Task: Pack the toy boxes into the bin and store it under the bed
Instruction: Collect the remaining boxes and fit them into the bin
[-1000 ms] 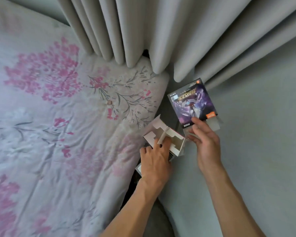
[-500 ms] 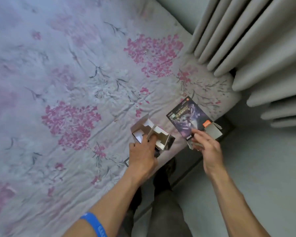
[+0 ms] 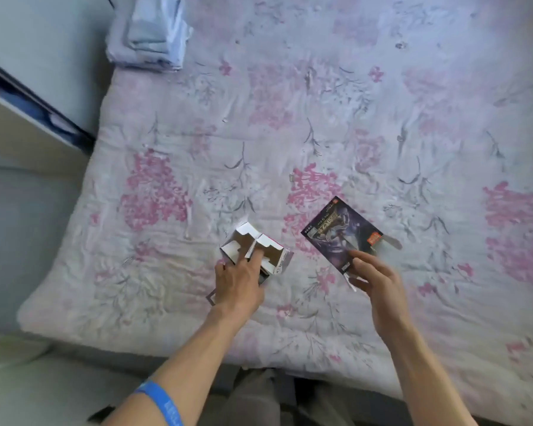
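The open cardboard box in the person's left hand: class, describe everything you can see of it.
The open cardboard box is small, with a plain white inside and a printed outside, of which only a pinkish edge shows. Its top flaps stand open and folded white card shows inside. It sits tilted above the floral bedspread, gripped by the left hand, one finger reaching inside. It lies left of the purple toy box and does not touch it. Its underside is hidden.

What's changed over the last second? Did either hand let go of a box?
Neither let go. The view swung from the curtained corner across to the open bed, so both boxes now hang over the quilt. The left hand still grips the open white box, and the right hand still pinches the purple toy box. No bin in view.
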The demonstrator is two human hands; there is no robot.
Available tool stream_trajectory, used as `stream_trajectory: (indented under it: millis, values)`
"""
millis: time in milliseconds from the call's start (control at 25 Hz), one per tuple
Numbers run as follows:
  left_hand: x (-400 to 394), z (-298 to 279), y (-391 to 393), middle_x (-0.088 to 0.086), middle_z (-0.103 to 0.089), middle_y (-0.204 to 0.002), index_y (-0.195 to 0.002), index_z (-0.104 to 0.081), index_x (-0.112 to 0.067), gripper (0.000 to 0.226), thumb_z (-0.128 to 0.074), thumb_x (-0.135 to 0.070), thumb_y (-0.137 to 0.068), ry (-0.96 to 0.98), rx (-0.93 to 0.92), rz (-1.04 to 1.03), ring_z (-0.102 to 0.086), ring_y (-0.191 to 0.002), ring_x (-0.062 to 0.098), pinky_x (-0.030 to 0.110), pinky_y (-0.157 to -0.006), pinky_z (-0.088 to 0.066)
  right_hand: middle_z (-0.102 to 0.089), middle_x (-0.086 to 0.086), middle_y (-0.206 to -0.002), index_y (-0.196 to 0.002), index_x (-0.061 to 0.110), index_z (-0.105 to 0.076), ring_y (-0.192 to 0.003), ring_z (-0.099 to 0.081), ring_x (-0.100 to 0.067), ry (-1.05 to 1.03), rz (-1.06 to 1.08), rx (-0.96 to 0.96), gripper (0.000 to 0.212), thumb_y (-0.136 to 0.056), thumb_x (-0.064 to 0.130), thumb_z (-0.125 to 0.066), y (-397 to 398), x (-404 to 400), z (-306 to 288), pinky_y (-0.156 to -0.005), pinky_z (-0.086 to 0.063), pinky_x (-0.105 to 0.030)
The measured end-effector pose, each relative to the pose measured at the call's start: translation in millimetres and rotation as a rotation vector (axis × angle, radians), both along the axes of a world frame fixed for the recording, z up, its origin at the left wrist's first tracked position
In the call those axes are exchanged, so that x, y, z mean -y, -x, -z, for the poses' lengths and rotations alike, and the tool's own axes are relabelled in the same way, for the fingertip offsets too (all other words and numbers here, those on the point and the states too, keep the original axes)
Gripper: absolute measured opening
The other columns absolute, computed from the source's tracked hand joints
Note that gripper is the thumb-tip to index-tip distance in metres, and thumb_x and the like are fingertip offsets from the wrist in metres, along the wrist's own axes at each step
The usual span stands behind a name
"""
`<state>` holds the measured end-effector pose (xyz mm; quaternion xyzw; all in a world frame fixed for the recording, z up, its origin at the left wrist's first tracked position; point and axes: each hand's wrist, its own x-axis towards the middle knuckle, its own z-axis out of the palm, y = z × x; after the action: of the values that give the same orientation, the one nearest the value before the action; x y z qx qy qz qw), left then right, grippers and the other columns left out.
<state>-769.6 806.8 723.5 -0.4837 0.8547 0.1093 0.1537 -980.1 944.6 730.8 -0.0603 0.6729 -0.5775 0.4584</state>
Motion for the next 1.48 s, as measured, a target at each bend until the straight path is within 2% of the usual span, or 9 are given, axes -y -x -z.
stream_trajectory:
  millis: [160,320,600,760,880,1000,1120,1200,1480]
  values:
    - [8,-19,-69,0.005,-0.057,-0.128,-0.14,-0.026,-0.026,0.063,-0.06,-0.046,-0.09,0.062,-0.02,-0.257,-0.063,-0.101,0.034,0.042,-0.085,-0.039,-0.076,-0.007,-0.098,-0.102,0.016,-0.077,-0.09,-0.067,-0.021,0.043,-0.315,0.016,0.02,-0.089,0.009,-0.064,-57,68,-13,-0.083,-0.051,-0.035]
    - [1,-31,-135,0.005,-0.059,-0.123,-0.14,-0.024,-0.027,0.063,-0.062,-0.037,-0.09,0.025,-0.032,-0.437,-0.063,-0.101,0.033,0.043,-0.089,-0.043,-0.077,0.007,-0.093,-0.102,0.022,-0.076,-0.088,-0.069,-0.005,0.046,-0.553,-0.058,0.02,-0.085,0.014,-0.072,-131,100,-32,-0.069,-0.049,-0.008]
    - [76,-11,-254,0.0,-0.056,-0.131,-0.142,-0.02,-0.033,0.071,-0.065,-0.04,-0.088,0.039,-0.117,-0.534,-0.065,-0.101,0.026,0.039,-0.087,-0.042,-0.074,0.002,-0.096,-0.098,0.024,-0.077,-0.079,-0.068,-0.004,0.009,-0.597,-0.135,0.026,-0.08,0.005,-0.075,-262,186,-31,-0.065,-0.051,-0.013]
    - [149,-3,-349,0.001,-0.052,-0.137,-0.144,-0.019,-0.033,0.077,-0.068,-0.045,-0.087,-0.016,-0.149,-0.518,-0.064,-0.105,0.028,0.039,-0.089,-0.043,-0.072,0.005,-0.099,-0.095,0.032,-0.078,-0.089,-0.068,-0.006,-0.016,-0.603,-0.183,0.025,-0.073,0.019,-0.079,-360,256,-19,-0.069,-0.05,-0.013]
    - [202,-12,-426,0.002,-0.056,-0.131,-0.142,-0.022,-0.033,0.073,-0.067,-0.033,-0.086,-0.059,-0.197,-0.539,-0.064,-0.105,0.029,0.04,-0.089,-0.043,-0.072,0.003,-0.103,-0.105,0.029,-0.075,-0.091,-0.067,-0.005,-0.069,-0.589,-0.167,0.031,-0.079,0.013,-0.076,-442,297,-18,-0.072,-0.05,-0.015]
    - [239,-30,-485,0.002,-0.056,-0.132,-0.141,-0.025,-0.032,0.07,-0.067,-0.025,-0.084,-0.048,-0.177,-0.544,-0.065,-0.103,0.029,0.04,-0.088,-0.043,-0.073,0.0,-0.088,-0.111,0.027,-0.072,-0.083,-0.067,-0.007,-0.113,-0.595,-0.146,0.04,-0.071,0.022,-0.072,-508,330,-31,-0.078,-0.05,-0.028]
    - [265,-40,-525,0.003,-0.056,-0.133,-0.142,-0.026,-0.033,0.07,-0.066,-0.029,-0.085,-0.025,-0.14,-0.575,-0.064,-0.103,0.031,0.041,-0.088,-0.044,-0.069,-0.002,-0.09,-0.106,0.033,-0.072,-0.085,-0.067,-0.008,-0.089,-0.614,-0.123,0.038,-0.068,0.028,-0.073,-550,359,-34,-0.073,-0.048,-0.018]
    - [277,-41,-545,0.003,-0.058,-0.131,-0.141,-0.028,-0.032,0.069,-0.065,-0.028,-0.083,-0.005,-0.144,-0.653,-0.064,-0.103,0.031,0.04,-0.087,-0.043,-0.07,-0.003,-0.09,-0.102,0.034,-0.073,-0.085,-0.067,-0.009,-0.087,-0.638,-0.083,0.031,-0.075,0.019,-0.077,-565,380,-24,-0.069,-0.049,-0.015]
    - [319,-19,-623,-0.002,-0.063,-0.124,-0.134,-0.025,-0.037,0.068,-0.069,-0.037,-0.083,-0.05,-0.151,-0.673,-0.066,-0.102,0.025,0.037,-0.087,-0.044,-0.075,0.004,-0.095,-0.102,0.034,-0.073,-0.092,-0.069,-0.011,-0.161,-0.631,-0.067,0.026,-0.08,0.021,-0.077,-627,427,3,-0.076,-0.049,-0.027]
